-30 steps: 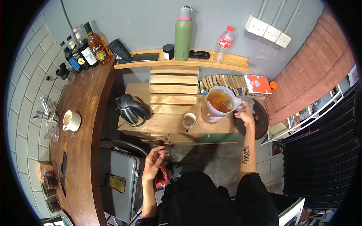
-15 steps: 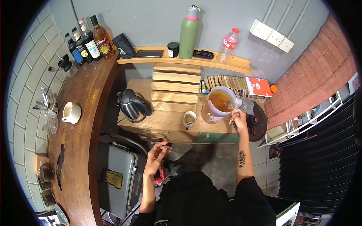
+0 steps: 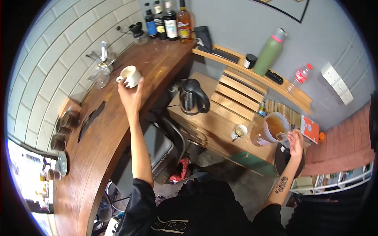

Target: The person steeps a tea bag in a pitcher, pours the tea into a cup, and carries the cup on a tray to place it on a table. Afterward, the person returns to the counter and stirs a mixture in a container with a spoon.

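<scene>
My left hand (image 3: 130,94) reaches over the dark wooden counter, fingers and thumb closed around a cream cup (image 3: 132,75) with a small handle. My right hand (image 3: 295,142) is beside the handle side of a translucent plastic pitcher (image 3: 260,133), its fingers drawn together. What they pinch, if anything, I cannot make out. Amber liquid (image 3: 275,126) fills part of the pitcher, and something pale shows in it near the rim. To the pitcher's left, a second cup (image 3: 239,132) stands on the low wooden cabinet with a utensil handle showing.
A black electric kettle (image 3: 191,96) stands by a slatted wooden rack (image 3: 238,92). Bottles (image 3: 170,23) and a hand grinder (image 3: 138,32) line the counter's far end; glassware (image 3: 101,76) sits near the tiles. A green flask (image 3: 269,53) is on the wall shelf. Books (image 3: 281,109) stand behind the pitcher.
My view has turned left. My left hand has moved from above the floor to the counter and taken hold of the cream cup. My right hand stays beside the pitcher.
</scene>
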{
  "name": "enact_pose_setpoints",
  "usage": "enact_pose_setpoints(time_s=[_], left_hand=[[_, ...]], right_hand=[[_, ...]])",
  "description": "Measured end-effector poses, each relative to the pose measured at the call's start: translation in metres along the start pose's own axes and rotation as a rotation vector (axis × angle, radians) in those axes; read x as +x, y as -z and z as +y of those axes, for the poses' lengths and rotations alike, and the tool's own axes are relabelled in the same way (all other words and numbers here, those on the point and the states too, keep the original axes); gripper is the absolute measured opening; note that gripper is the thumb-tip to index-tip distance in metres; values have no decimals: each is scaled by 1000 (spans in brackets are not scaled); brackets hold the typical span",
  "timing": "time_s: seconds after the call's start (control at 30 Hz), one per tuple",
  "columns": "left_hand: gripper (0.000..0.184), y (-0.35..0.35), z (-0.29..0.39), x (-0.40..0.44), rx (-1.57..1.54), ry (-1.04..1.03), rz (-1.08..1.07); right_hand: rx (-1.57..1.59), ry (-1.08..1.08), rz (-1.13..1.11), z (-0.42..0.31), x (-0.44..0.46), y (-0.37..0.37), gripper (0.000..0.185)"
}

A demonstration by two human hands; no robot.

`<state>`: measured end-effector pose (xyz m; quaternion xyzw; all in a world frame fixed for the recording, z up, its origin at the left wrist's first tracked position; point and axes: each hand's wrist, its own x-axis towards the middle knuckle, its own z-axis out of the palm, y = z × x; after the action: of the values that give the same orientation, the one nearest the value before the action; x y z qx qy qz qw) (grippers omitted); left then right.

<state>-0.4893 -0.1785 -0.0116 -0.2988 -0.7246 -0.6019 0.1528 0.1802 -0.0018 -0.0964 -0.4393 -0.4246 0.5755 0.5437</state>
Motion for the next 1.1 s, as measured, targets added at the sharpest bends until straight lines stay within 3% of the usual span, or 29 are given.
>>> enact_pose_setpoints(time_s=[0.03, 0.1, 0.2, 0.37, 0.43, 0.53, 0.63, 0.67, 0.73, 0.77, 0.93, 1.03, 1.07, 1.1], left_hand=[[94, -4, -24, 21, 65, 44, -73], [106, -20, -47, 30, 396, 112, -9], [112, -29, -58, 42, 482, 216, -48], [109, -39, -53, 69, 532, 464, -28], [99, -42, -62, 78, 529, 470, -10], [91, -49, -58, 67, 545, 336, 166], [82, -59, -38, 46, 324, 27, 212], [82, -62, -28, 34, 309, 26, 188], [72, -66, 30, -8, -263, -69, -113], [67, -69, 56, -35, -398, -77, -246], [79, -99, 108, -187, -681, 77, -972], [87, -124, 118, -283, -1172, 535, -1249], [80, -130, 132, -291, -1108, 601, -1395], [75, -145, 130, -315, -908, 276, -1339]], right_hand=[[51, 15, 16, 2, 0, -3, 10], [101, 34, 3, 5, 3, 1, 8], [19, 41, 4, 3, 4, 5, 6], [-222, 45, 96, -5, -7, -12, 6], [-312, 47, 80, -10, -10, -15, 6], [-288, 134, 79, -21, -9, -22, 9], [-379, 155, 119, -25, -3, -31, 12], [-318, 124, 106, -28, -1, -30, 11], [-264, 106, 112, -39, 3, -36, 11], [-264, 112, 129, -44, 1, -41, 11], [-371, 67, 160, -45, 5, -56, 8], [-367, 117, 253, -56, -1, -76, 8], [-432, 128, 220, -54, 3, -74, 9], [-496, 141, 186, -51, 6, -72, 9]])
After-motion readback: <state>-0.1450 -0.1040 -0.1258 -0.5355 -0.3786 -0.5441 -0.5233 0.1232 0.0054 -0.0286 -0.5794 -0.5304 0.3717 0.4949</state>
